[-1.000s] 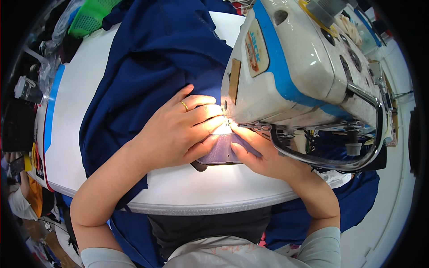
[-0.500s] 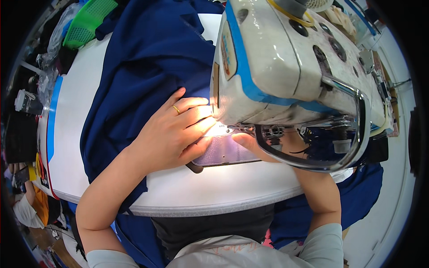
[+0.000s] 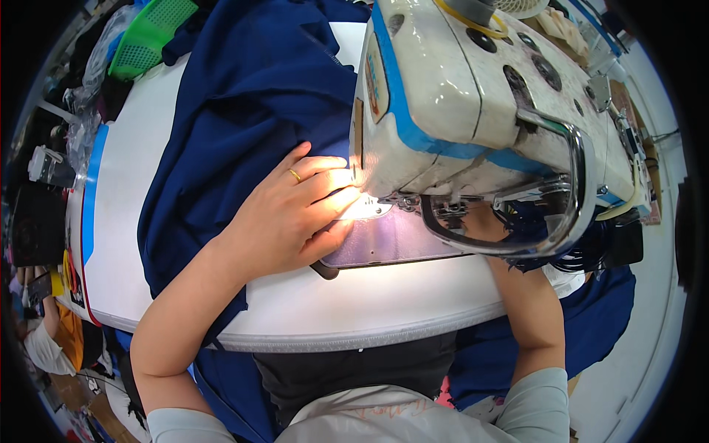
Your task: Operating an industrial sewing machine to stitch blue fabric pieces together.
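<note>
Sewing machine (image 3: 436, 81) hides most of the right hand (image 3: 481, 224).
Left of the machine, the view's top edge crops a green basket (image 3: 153, 35).

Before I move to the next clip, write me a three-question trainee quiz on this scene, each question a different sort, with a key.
1. True or false: the right hand is in full view, with nothing in front of it.

2. Multiple choice: what does the left hand partly lie over?
A) a green basket
B) navy fabric
C) a clear plastic bag

3. Fill in the blank: the ring on the left hand is ____ in colour.

Key:
1. False; the metal loop of the sewing machine passes in front of it, and part of the hand is hidden.
2. B
3. Gold
</note>
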The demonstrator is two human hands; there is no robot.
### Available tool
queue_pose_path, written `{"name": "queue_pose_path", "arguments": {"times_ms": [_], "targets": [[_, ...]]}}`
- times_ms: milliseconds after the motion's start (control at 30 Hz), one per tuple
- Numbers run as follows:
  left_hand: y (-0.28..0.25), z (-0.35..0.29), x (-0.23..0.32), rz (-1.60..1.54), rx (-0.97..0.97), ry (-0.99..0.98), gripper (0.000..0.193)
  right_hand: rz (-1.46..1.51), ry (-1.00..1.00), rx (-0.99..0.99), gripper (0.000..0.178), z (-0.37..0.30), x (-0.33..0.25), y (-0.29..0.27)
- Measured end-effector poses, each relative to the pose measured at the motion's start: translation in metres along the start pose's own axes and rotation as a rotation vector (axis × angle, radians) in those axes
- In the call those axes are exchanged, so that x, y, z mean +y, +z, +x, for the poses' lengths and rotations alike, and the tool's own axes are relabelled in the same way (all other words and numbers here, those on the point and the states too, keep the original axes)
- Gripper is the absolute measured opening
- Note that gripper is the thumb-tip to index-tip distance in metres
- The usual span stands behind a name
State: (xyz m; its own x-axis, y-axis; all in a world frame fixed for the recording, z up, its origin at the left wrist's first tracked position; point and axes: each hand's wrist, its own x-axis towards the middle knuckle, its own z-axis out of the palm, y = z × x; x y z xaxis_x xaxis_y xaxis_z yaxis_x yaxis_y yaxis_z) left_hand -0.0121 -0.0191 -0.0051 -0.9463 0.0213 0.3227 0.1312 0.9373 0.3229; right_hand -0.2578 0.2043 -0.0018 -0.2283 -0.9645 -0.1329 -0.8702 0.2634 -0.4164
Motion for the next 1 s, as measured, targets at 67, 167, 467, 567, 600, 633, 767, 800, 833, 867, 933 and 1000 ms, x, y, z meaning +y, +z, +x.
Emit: {"name": "queue_pose_path", "arguments": {"times_ms": [67,167,467,567,600,633,767,800,833,867,933,1000], "targets": [[0.000,0.002,0.000,0.004,0.015,0.007,0.039,0.091,-0.090,0.089,0.014,-0.002,0.006,0.008],[0.002,0.003,-0.001,-0.012,0.032,0.020,0.036,0.234,-0.240,0.218,0.012,0.001,0.019,0.025],[0.004,0.004,0.000,-0.039,0.044,-0.011,0.034,0.252,-0.049,0.151,0.012,0.010,0.036,0.037],[0.004,0.007,-0.003,-0.052,0.048,-0.001,0.039,0.155,-0.210,0.282,0.017,0.008,0.033,0.031],[0.003,0.008,-0.002,-0.057,0.049,0.003,0.039,0.152,-0.204,0.281,0.017,0.009,0.032,0.031],[0.000,0.009,-0.001,-0.052,0.013,-0.017,0.042,0.060,-0.299,0.315,0.036,0.012,0.030,0.032],[-0.001,0.012,-0.001,-0.106,-0.023,-0.087,0.053,0.073,-0.212,0.148,0.064,0.012,0.029,0.034],[-0.004,0.009,-0.002,-0.102,-0.021,-0.095,0.053,0.075,-0.220,0.144,0.064,0.014,0.015,0.027],[-0.003,0.009,-0.008,-0.036,-0.013,-0.172,0.058,0.055,-0.196,0.145,0.064,0.015,-0.005,0.013],[-0.002,0.011,-0.013,0.029,-0.001,-0.241,0.062,0.031,-0.168,0.151,0.065,0.013,-0.019,0.004],[0.001,0.003,-0.036,0.164,0.123,-0.337,0.068,-0.077,-0.140,0.124,0.066,0.016,-0.028,0.005],[0.002,-0.009,-0.048,0.269,0.247,-0.417,0.066,0.039,-0.407,0.392,0.075,0.027,-0.004,0.022]]}}
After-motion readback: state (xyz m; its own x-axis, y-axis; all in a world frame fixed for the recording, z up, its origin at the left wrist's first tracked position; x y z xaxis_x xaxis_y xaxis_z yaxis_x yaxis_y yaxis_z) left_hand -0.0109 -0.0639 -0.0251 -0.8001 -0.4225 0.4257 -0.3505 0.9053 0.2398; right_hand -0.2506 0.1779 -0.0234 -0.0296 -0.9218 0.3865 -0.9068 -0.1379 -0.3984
